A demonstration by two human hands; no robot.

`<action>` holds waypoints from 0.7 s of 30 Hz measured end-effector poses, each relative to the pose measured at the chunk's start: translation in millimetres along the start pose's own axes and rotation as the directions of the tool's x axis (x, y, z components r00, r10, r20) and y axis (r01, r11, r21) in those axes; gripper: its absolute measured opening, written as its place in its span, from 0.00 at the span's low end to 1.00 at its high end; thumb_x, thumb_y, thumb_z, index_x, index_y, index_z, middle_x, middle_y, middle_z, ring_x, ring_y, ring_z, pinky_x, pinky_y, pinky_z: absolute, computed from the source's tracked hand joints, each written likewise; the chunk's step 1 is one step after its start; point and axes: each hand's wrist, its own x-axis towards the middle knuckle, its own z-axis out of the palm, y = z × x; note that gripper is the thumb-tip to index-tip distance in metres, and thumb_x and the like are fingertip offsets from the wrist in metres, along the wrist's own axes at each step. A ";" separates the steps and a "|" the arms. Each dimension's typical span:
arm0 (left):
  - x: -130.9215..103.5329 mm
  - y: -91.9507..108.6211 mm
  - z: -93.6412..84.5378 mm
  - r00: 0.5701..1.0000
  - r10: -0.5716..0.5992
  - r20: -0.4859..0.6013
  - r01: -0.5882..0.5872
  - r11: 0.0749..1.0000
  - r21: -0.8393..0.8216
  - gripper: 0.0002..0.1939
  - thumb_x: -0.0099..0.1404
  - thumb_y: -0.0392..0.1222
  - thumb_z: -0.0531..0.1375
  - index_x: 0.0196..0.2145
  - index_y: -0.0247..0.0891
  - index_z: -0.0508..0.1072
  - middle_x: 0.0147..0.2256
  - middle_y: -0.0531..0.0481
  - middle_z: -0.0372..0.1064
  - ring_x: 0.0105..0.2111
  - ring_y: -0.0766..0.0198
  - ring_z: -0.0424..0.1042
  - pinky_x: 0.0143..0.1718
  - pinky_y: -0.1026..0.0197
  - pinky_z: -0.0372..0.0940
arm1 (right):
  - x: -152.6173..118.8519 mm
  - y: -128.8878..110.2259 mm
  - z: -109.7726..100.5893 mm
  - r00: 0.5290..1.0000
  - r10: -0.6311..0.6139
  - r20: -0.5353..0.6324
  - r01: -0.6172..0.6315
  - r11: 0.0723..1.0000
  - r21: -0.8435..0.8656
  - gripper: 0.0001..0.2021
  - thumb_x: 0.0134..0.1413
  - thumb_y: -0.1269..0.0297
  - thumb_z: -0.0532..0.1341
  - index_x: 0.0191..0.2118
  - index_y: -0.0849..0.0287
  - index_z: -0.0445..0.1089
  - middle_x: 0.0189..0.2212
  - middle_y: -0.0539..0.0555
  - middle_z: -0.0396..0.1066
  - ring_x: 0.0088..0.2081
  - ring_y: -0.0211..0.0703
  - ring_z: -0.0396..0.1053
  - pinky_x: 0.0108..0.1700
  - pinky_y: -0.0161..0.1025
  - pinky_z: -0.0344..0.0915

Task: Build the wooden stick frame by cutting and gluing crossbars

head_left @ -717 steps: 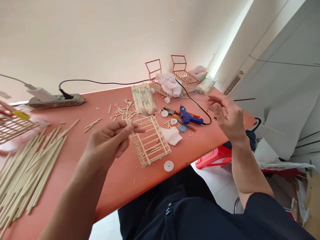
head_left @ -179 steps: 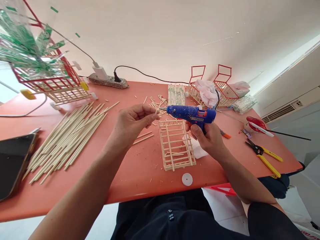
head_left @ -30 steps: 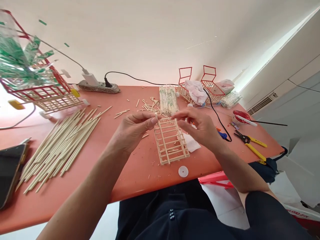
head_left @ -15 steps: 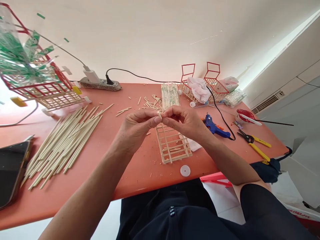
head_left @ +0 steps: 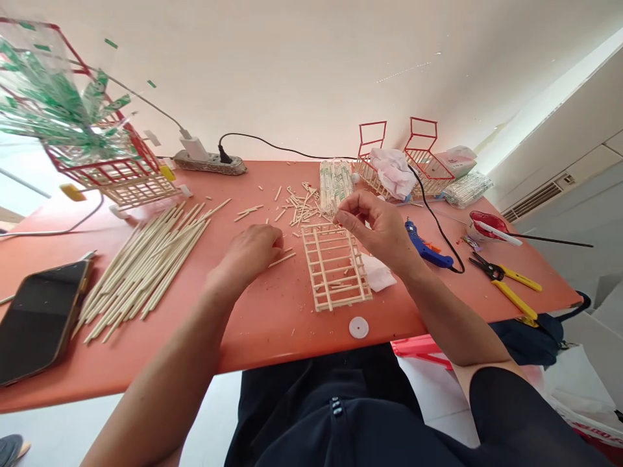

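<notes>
My left hand (head_left: 253, 251) is low over the orange table, its fingers curled and their tips mostly hidden. Beside those fingertips lies a short wooden stick (head_left: 282, 259); whether they grip anything is unclear. My right hand (head_left: 377, 224) is pinched, thumb against forefinger, above the far right corner of a small ladder-like stick frame (head_left: 322, 267). Whatever sits in that pinch is too small to make out. The frame lies flat, with loose stick pieces showing between its bars. Past it are scattered short stick pieces (head_left: 302, 206) and a wrapped stick bundle (head_left: 335, 181).
Long sticks (head_left: 146, 266) and a phone (head_left: 43, 311) lie left, below a red-edged stick cart (head_left: 111, 175). To the right are a blue glue gun (head_left: 426, 246), yellow-handled pliers (head_left: 506, 285) and a red cup (head_left: 479, 224). A white disc (head_left: 359, 327) lies near the front edge.
My hands have parted from a shared pinch on a small stick piece above the frame. The left went down and left to the table; the right shifted right. The view has turned slightly.
</notes>
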 end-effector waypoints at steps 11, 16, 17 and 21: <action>-5.5 -4.9 -16.9 0.965 0.027 -0.260 -0.144 0.886 -0.442 0.04 0.57 0.43 0.64 0.25 0.45 0.77 0.25 0.48 0.76 0.28 0.55 0.70 0.31 0.57 0.58 | -0.7 5.7 4.1 0.995 -0.101 -0.004 0.100 0.988 -0.120 0.10 0.69 0.55 0.65 0.39 0.56 0.72 0.33 0.47 0.75 0.32 0.36 0.65 0.38 0.38 0.60; -19.7 16.5 -41.8 0.945 -0.039 -0.324 -0.236 0.604 -0.761 0.11 0.57 0.50 0.73 0.34 0.43 0.88 0.34 0.47 0.84 0.34 0.58 0.76 0.35 0.61 0.68 | -0.9 3.0 3.8 0.986 -0.168 -0.009 0.163 0.970 -0.178 0.07 0.70 0.60 0.63 0.40 0.55 0.71 0.34 0.48 0.74 0.33 0.37 0.64 0.39 0.38 0.61; -22.2 21.1 -43.0 0.945 -0.047 -0.324 -0.247 0.547 -0.800 0.10 0.57 0.49 0.74 0.34 0.42 0.89 0.35 0.46 0.84 0.35 0.58 0.77 0.36 0.61 0.69 | -1.1 2.8 3.8 0.983 -0.181 -0.009 0.177 0.967 -0.181 0.06 0.71 0.60 0.63 0.40 0.55 0.71 0.34 0.48 0.74 0.33 0.37 0.64 0.39 0.38 0.61; -27.7 32.5 -40.4 0.951 -0.065 -0.302 -0.253 0.396 -0.883 0.08 0.57 0.45 0.76 0.35 0.42 0.89 0.34 0.47 0.84 0.35 0.61 0.77 0.37 0.63 0.71 | -2.5 1.8 4.1 0.975 -0.222 -0.011 0.215 0.953 -0.212 0.07 0.73 0.59 0.63 0.40 0.55 0.70 0.36 0.49 0.75 0.34 0.37 0.65 0.40 0.38 0.62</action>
